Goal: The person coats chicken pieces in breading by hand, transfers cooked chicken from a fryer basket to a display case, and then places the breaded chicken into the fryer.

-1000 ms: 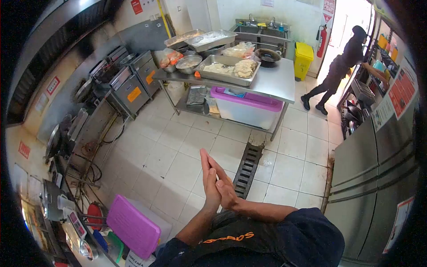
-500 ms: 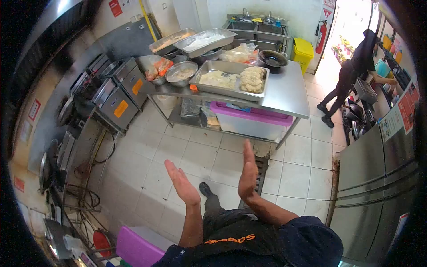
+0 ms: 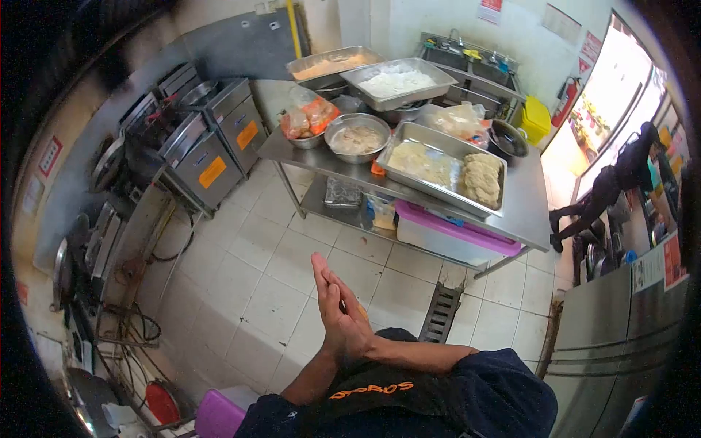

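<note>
My left hand [image 3: 328, 310] and my right hand [image 3: 356, 325] meet palm to palm in front of my dark apron [image 3: 372, 390]. The fingers of both are stretched out straight and lie flat against each other, pointing away from me. I see nothing held between them, though the inner palms are hidden. Past my fingertips stands a steel table [image 3: 526, 212]. On it rests a deep steel tray [image 3: 445, 192] with pale flour and a heap of coated pieces [image 3: 482, 179]. Beside that tray is a metal bowl [image 3: 358, 137] of pale food.
A tray of white flour [image 3: 396, 82] and an orange-brown tray [image 3: 336, 66] stand behind. A purple-lidded bin [image 3: 456, 230] sits below the table. Fryers [image 3: 201, 157] line the left. A floor drain [image 3: 442, 314], a fridge [image 3: 591, 365] and another person [image 3: 621, 179] are to the right.
My hands were apart and have come together, palms touching. The view has turned left, so the table appears farther right. The other person also appears farther right.
</note>
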A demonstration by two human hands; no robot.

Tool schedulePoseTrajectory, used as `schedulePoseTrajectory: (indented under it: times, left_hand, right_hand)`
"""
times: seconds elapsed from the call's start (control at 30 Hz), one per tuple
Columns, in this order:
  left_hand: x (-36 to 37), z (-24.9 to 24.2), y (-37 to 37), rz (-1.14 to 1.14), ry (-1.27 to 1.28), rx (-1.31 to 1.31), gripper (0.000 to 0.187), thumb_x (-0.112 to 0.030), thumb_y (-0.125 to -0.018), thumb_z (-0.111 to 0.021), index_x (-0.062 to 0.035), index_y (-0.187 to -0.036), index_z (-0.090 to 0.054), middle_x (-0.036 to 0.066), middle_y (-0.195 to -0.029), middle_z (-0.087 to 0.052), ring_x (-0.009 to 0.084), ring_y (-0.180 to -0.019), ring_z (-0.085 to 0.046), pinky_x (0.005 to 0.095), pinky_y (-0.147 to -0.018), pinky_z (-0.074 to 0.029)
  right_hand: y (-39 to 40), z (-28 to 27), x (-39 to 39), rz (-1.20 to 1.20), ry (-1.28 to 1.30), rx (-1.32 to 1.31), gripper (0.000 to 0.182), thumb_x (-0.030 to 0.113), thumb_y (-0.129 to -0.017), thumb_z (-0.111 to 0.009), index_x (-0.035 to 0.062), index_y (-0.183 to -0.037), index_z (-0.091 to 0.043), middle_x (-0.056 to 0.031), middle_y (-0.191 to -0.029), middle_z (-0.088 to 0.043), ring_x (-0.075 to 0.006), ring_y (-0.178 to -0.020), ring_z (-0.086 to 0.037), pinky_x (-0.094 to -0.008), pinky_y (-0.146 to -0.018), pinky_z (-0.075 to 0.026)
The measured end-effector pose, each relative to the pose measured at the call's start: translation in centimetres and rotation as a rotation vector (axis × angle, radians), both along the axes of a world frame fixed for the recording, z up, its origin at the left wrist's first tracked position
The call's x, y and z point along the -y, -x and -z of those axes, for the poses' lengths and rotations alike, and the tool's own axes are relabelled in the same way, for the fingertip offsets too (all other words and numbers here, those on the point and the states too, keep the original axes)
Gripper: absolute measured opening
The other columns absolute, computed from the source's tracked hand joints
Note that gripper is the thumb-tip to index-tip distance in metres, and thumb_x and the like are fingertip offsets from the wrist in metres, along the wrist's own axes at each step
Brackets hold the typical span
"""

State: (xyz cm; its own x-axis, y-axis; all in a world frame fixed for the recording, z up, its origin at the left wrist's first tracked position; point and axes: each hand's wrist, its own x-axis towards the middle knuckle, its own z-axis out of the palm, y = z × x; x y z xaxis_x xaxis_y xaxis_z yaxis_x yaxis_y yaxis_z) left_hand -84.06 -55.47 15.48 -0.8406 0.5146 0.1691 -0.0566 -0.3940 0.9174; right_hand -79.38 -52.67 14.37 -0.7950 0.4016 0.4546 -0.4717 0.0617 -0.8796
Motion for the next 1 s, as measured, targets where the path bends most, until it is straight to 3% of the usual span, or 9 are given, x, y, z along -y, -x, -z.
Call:
schedulePoseTrajectory:
  times: [0.07, 0.27, 0.37, 0.47, 0.53, 0.7, 0.77, 1.0]
  left_hand:
    - [0.2, 0.6, 1.5, -0.069, 0.044, 0.004, 0.059, -0.032, -0.088, -0.023, 0.0002, -0.134, -0.005, 0.014, -0.141, -0.006, 0.0244, -0.131, -0.004, 0.0381, -0.105, -0.004]
    - [1.7, 2.5, 6.7, -0.126, 0.071, -0.082, 0.058, -0.030, -0.090, -0.028, 0.0034, -0.133, -0.007, 0.018, -0.140, -0.005, 0.0256, -0.130, -0.005, 0.0332, -0.104, -0.009]
    - [1.2, 1.1, 8.7, -0.176, 0.031, 0.005, 0.063, -0.035, -0.088, -0.029, -0.0005, -0.134, -0.005, 0.013, -0.141, -0.007, 0.0229, -0.131, -0.005, 0.0377, -0.105, -0.003]
    - [1.4, 0.5, 10.9, -0.278, -0.054, -0.066, 0.066, -0.036, -0.086, -0.033, -0.0019, -0.135, -0.005, 0.011, -0.142, -0.007, 0.0215, -0.131, -0.004, 0.0376, -0.104, -0.002]
    - [1.4, 0.1, 12.5, -0.447, -0.092, -0.101, 0.069, -0.037, -0.084, -0.036, -0.0033, -0.135, -0.005, 0.009, -0.142, -0.008, 0.0200, -0.131, -0.004, 0.0371, -0.104, -0.001]
    - [-1.6, -0.8, 14.6, -0.554, -0.131, -0.073, 0.069, -0.036, -0.084, -0.038, -0.0020, -0.135, -0.005, 0.011, -0.142, -0.009, 0.0197, -0.131, -0.005, 0.0352, -0.104, 0.000]
    - [-4.8, 0.2, 12.8, -0.210, -0.102, 0.038, 0.069, -0.029, -0.085, -0.037, 0.0020, -0.134, -0.001, 0.013, -0.141, -0.005, 0.0211, -0.131, -0.002, 0.0335, -0.104, -0.002]
    - [-12.2, 0.4, 14.2, -0.211, -0.131, -0.089, 0.071, -0.021, -0.080, -0.038, 0.0055, -0.132, 0.002, 0.016, -0.141, -0.001, 0.0227, -0.130, 0.000, 0.0339, -0.105, -0.001]
  right_hand:
    - [1.8, 0.9, 0.0, -0.031, -0.022, -0.008, 0.061, 0.038, -0.087, -0.030, -0.0027, -0.131, -0.018, -0.0199, -0.136, -0.020, -0.0306, -0.128, -0.017, -0.0388, -0.104, -0.010]
    - [6.5, 1.4, 0.2, -0.128, -0.057, 0.098, 0.057, 0.034, -0.087, -0.031, -0.0021, -0.130, -0.020, -0.0208, -0.135, -0.022, -0.0322, -0.127, -0.019, -0.0390, -0.103, -0.014]
    - [8.6, 1.3, -0.7, -0.187, -0.062, 0.106, 0.055, 0.034, -0.088, -0.028, -0.0012, -0.130, -0.021, -0.0216, -0.135, -0.023, -0.0324, -0.127, -0.019, -0.0381, -0.103, -0.015]
    - [10.4, -0.5, -2.9, -0.082, -0.174, 0.040, 0.057, 0.036, -0.089, -0.025, -0.0038, -0.130, -0.020, -0.0219, -0.135, -0.022, -0.0315, -0.127, -0.018, -0.0367, -0.103, -0.014]
    - [11.1, -2.1, -4.4, 0.130, -0.163, -0.039, 0.061, 0.038, -0.089, -0.022, -0.0069, -0.130, -0.018, -0.0214, -0.136, -0.020, -0.0300, -0.128, -0.018, -0.0361, -0.103, -0.012]
    - [12.4, -0.5, -5.9, -0.066, -0.149, 0.035, 0.063, 0.040, -0.088, -0.024, -0.0062, -0.131, -0.017, -0.0210, -0.138, -0.016, -0.0295, -0.128, -0.015, -0.0365, -0.103, -0.010]
    - [12.8, 0.4, -6.6, -0.162, -0.148, 0.080, 0.065, 0.041, -0.087, -0.025, -0.0058, -0.131, -0.016, -0.0208, -0.138, -0.014, -0.0293, -0.129, -0.013, -0.0368, -0.104, -0.009]
    - [14.3, 0.9, -14.2, -0.239, -0.184, 0.059, 0.067, 0.044, -0.085, -0.029, -0.0037, -0.131, -0.018, -0.0198, -0.138, -0.017, -0.0332, -0.128, -0.015, -0.0399, -0.103, -0.013]
